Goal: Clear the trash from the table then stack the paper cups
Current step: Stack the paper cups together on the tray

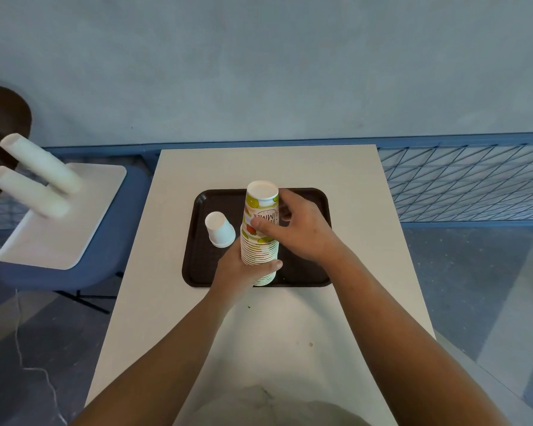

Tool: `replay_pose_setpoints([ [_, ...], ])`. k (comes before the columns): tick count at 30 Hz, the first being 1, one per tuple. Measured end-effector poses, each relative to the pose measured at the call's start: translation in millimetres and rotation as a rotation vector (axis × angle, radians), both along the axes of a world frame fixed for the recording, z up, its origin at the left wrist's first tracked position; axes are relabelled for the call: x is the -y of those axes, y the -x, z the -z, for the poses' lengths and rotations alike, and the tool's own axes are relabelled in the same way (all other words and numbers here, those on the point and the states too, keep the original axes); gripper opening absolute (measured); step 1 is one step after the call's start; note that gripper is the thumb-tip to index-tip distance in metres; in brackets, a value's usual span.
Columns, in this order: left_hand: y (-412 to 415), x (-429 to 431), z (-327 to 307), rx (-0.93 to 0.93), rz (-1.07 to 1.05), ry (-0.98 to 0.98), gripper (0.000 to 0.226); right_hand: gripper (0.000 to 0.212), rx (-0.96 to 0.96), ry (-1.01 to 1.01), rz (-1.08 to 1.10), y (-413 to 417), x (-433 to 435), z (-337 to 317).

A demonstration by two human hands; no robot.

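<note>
Paper cups, fruit-printed, stacked upturned on dark brown tray, gripped low by left hand, pinched higher by right hand.

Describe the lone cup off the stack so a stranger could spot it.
Start at the pale table, then the dark brown tray on it. The cup stands upside down on the tray's left half, beside the printed stack. It alone is plain white and unstacked.

Soft even daylight, wide-angle edge distortion
</note>
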State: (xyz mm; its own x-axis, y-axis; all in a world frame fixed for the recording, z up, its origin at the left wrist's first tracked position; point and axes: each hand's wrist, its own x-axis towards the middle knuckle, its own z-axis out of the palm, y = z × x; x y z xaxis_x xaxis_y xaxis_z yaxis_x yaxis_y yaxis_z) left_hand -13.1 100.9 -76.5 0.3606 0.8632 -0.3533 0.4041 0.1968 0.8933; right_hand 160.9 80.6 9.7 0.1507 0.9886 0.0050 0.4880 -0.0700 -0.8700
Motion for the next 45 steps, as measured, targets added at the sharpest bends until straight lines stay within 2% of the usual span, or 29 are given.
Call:
replay_pose_setpoints([
  [10, 12.3, -1.2, -3.1, -0.024, 0.026, -0.005, 0.056, 0.053, -0.021, -0.009, -0.037, 8.0, 0.6, -4.0],
  [13, 13.2, -1.4, -3.6, -0.043, 0.031, -0.002, 0.059, 0.056, 0.003, -0.031, 0.015, 11.6, 1.2, -5.3],
  [20, 16.8, -1.7, 1.1, -0.04, 0.033, 0.018, 0.059, 0.047, -0.041, -0.112, 0.187, 14.6, 2.1, -9.8],
  [23, 18.8, -2.0, 5.6, -0.042, 0.032, 0.028, 0.064, 0.042, -0.154, -0.149, 0.299, 8.0, 3.3, -14.2],
  [25, 19.7, -2.0, 8.0, -0.048, 0.041, 0.034, 0.069, 0.038, -0.324, -0.159, 0.383, 1.2, 3.6, -15.5],
  [28, 18.6, -0.9, 6.7, -0.045, 0.046, 0.038, 0.063, 0.032, -0.679, -0.151, 0.56, -11.8, 2.4, -6.7],
  [30, 17.1, -1.0, 5.2, -0.045, 0.043, 0.039, 0.059, 0.032, -0.743, -0.153, 0.671, -22.6, 3.1, 4.1],
  [33, 14.7, -2.7, 2.9, -0.058, 0.052, 0.021, 0.057, 0.039, -0.462, -0.08, 0.767, -35.6, 6.9, 24.4],
  [36, 12.6, -3.6, -1.6, -0.051, 0.059, 0.012, 0.053, 0.04, -0.213, -0.038, 0.744, -41.9, 8.1, 44.0],
  [41, 9.7, -6.4, -2.9, -0.056, 0.056, 0.008, 0.06, 0.053, -0.025, 0.107, 0.552, -45.4, 1.8, 83.6],
  [45, 8.5, -9.3, -3.5, -0.061, 0.049, 0.007, 0.063, 0.081, 0.088, 0.225, 0.452, -44.5, 5.4, 97.0],
])
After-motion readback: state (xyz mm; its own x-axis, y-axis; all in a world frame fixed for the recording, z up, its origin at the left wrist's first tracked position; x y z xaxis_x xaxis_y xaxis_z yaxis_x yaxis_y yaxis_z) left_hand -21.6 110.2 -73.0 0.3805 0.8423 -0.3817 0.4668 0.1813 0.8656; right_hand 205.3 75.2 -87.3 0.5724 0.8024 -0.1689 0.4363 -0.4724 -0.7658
